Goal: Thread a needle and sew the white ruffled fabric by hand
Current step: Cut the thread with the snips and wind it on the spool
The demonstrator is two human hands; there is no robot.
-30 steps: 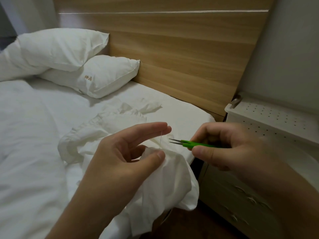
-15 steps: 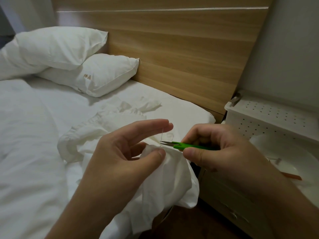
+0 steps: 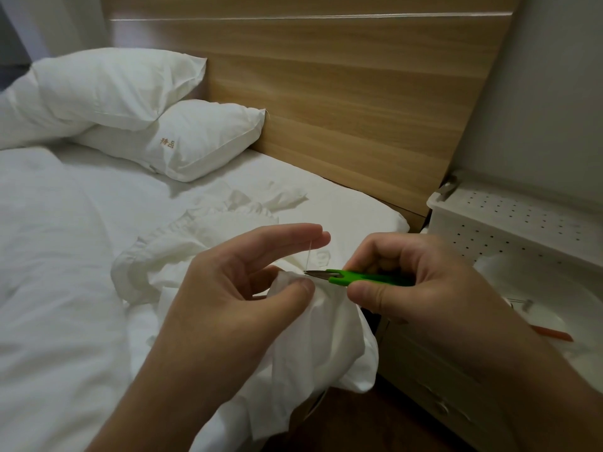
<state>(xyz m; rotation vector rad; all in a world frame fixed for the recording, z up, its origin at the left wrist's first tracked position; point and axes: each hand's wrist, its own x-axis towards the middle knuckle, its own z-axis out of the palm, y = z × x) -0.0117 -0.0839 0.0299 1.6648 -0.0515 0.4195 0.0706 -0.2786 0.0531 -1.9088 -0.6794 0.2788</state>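
The white ruffled fabric (image 3: pixel 326 340) lies bunched on the bed edge and hangs over it. My left hand (image 3: pixel 241 288) holds a fold of it up, thumb pressed on the cloth, with a thin white thread (image 3: pixel 309 256) running up from the cloth to my extended fingers. My right hand (image 3: pixel 421 282) grips green thread snips (image 3: pixel 355 277). Their metal tips touch the thread's base right at the cloth by my left thumb. No needle is visible.
White pillows (image 3: pixel 182 138) and a wooden headboard (image 3: pixel 359 93) are behind. A white perforated box (image 3: pixel 509 220) sits on the bedside cabinet (image 3: pixel 434 386) at right, with a white dish (image 3: pixel 554 308) and an orange stick (image 3: pixel 551 332) below it.
My right hand has carried the snips leftward until their tips reach the thread at the cloth. My left hand has kept the fabric and thread in place.
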